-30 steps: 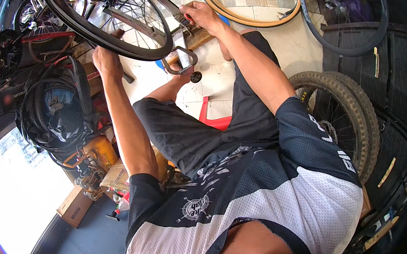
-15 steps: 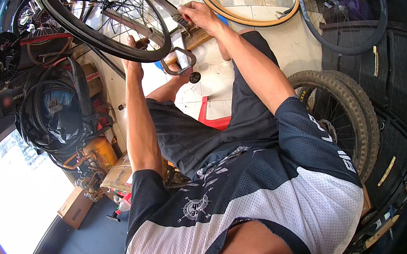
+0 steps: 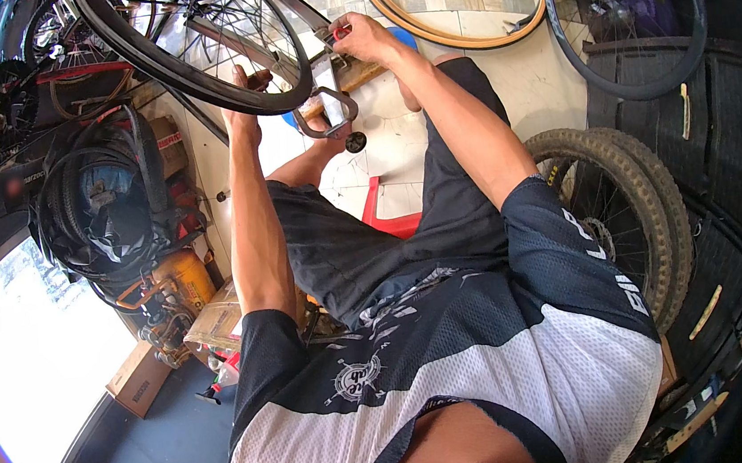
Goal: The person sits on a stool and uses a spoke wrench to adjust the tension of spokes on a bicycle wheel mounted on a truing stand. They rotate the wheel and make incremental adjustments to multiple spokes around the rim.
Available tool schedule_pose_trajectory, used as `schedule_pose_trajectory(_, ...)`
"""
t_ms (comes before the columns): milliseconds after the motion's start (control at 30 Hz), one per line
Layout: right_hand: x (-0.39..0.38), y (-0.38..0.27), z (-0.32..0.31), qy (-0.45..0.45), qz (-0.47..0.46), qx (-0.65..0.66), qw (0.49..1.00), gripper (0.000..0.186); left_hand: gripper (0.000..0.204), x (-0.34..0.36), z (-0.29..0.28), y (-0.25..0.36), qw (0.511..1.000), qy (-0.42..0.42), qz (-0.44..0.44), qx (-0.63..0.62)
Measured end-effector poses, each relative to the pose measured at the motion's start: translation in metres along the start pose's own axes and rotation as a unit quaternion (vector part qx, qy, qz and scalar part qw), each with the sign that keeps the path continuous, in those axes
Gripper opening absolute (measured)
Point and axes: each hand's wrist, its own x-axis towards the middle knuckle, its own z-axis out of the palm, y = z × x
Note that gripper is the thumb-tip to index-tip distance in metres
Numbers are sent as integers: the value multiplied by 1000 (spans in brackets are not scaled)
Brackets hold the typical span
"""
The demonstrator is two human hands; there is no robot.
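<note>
Person's right hand (image 3: 366,40): grip almost fully closed, thumb and fingertips pinched on a small red piece (image 3: 341,32), only partly showing. It sits next to the metal stand (image 3: 300,8), at the lower end of its slanting arm; whether it touches the stand, cannot tell. Left hand (image 3: 240,119): at the near edge of the bicycle wheel (image 3: 187,80), one digit up past the rim, the rest partly covered by the wheel and in shadow. How far open that grip is, and whether it has hold of the rim, cannot tell.

Wheel is tilted at upper left of the view, black rim, spokes visible, alongside the stand arm. Below the right hand, a wooden block (image 3: 366,73); nearer the body, a bent metal loop (image 3: 354,108) with a round black knob (image 3: 355,142) close by. Tan ring (image 3: 460,42) lies on the floor (image 3: 383,168), right of the right hand, apart from it.
</note>
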Motion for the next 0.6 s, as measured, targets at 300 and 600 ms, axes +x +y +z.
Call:
schedule_pose_trajectory(300, 5, 4, 10, -41, -59, -71, 995, 36, 60, -11, 1, 22, 1000, 2, 16, -23)
schedule_pose_trajectory(600, 1, -6, 35, -42, -101, -127, 986, 39, 62, 23, -23, -35, 996, -54, -18, -64)
